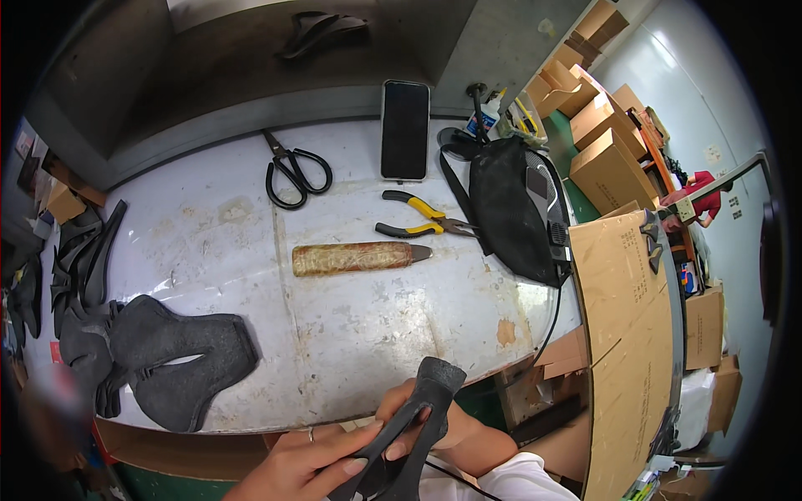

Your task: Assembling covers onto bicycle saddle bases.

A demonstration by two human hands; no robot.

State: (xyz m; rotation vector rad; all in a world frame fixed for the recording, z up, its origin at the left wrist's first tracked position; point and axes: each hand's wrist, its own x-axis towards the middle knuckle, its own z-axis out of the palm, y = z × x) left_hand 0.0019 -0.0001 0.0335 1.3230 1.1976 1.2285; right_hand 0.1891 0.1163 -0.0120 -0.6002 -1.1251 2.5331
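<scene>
A dark grey, bike-saddle-shaped pad [440,377] with a long slot down its middle is held above my lap, at the table's near edge. My left hand [305,468], with a ring on one finger, grips its left side, fingers along the slot edge. My right hand [455,427] is closed around it from behind and the right, partly hidden by the pad. Similar slotted pads [188,355] lie at the table's near left. Beyond my hands are a tape-wrapped knife [355,259], yellow-and-black pliers [426,219] and black-handled scissors [292,171].
A phone [405,129] lies at the table's back. A black pouch-like object [511,209] with a cable sits at the right, near a glue bottle [484,117]. Dark curved pieces [83,255] are stacked left. Cardboard boxes [614,171] and a person in red [708,200] are farther right.
</scene>
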